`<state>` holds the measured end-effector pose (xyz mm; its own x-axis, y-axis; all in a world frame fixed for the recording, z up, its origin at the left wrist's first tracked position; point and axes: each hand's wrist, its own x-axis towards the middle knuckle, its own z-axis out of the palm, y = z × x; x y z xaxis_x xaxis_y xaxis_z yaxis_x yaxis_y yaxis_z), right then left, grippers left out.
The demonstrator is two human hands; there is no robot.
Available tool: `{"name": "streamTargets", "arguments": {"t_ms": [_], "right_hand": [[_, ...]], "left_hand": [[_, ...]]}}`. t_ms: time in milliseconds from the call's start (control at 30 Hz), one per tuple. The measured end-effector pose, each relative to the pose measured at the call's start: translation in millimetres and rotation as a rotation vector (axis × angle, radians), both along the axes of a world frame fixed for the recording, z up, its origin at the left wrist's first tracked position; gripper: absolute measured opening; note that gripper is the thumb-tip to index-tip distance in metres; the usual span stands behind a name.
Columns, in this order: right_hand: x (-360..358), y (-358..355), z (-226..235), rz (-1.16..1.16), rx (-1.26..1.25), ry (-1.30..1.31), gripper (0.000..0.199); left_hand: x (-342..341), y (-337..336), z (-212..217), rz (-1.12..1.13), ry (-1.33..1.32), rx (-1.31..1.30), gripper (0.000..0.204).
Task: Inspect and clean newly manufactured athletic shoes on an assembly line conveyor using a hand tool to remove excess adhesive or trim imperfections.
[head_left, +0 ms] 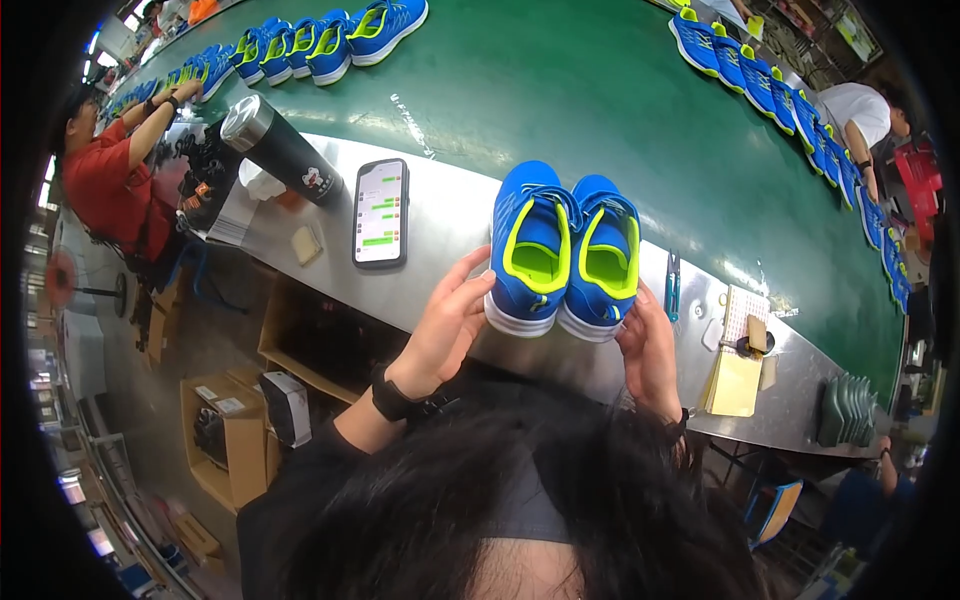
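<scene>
Two blue sneakers with lime-green linings and white soles are side by side before me, heels toward me. My left hand (pixel 450 325) grips the left sneaker (pixel 520 295) along its outer heel side, thumb and fingers against it. On the other side, my right hand (pixel 648 350) is closed against the outer heel of the right sneaker (pixel 598 300). The shoes touch each other, with their toes over the metal table edge (pixel 455 190). Fingers under the soles are hidden.
Left of the shoes lie a phone (pixel 380 213) and a dark tumbler (pixel 285 150). Thread snips (pixel 673 286) and a yellow notepad (pixel 735 383) lie right. Rows of blue sneakers (pixel 330 50) line the green belt (pixel 520 90). Co-workers (pixel 115 180) stand left and right; cardboard boxes (pixel 225 435) are below.
</scene>
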<state>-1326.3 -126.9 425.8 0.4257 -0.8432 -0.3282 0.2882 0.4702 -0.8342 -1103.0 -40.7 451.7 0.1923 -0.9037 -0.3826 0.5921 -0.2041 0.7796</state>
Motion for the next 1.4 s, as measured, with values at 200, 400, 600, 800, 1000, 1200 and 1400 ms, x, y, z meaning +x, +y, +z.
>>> {"name": "streamTargets", "arguments": {"t_ms": [200,400,600,800,1000,1200,1400], "right_hand": [[-13,4,-23,0.109,-0.222,0.303,0.054],[-3,17,11,0.015,-1.072,1.096,0.052],[54,19,31,0.597,-1.259,1.162,0.052],[72,7,33,0.481,-1.277,1.067,0.04],[138,-55,87,0.331,-1.422,0.889,0.043],[259,-155,118,-0.1,-1.747,0.763,0.066],[258,-121,85,0.396,-1.677,0.726,0.067]], "left_hand": [[10,12,-33,-0.085,-0.137,-0.042,0.052],[27,24,-43,0.038,-1.241,0.036,0.031],[36,16,-62,0.154,-1.175,-0.151,0.008],[41,26,-80,0.303,-1.086,-0.184,0.011],[44,33,-79,0.292,-1.264,-0.293,0.007],[39,30,-70,0.286,-1.215,-0.346,0.009],[41,30,-74,0.274,-1.247,-0.318,0.007]]}}
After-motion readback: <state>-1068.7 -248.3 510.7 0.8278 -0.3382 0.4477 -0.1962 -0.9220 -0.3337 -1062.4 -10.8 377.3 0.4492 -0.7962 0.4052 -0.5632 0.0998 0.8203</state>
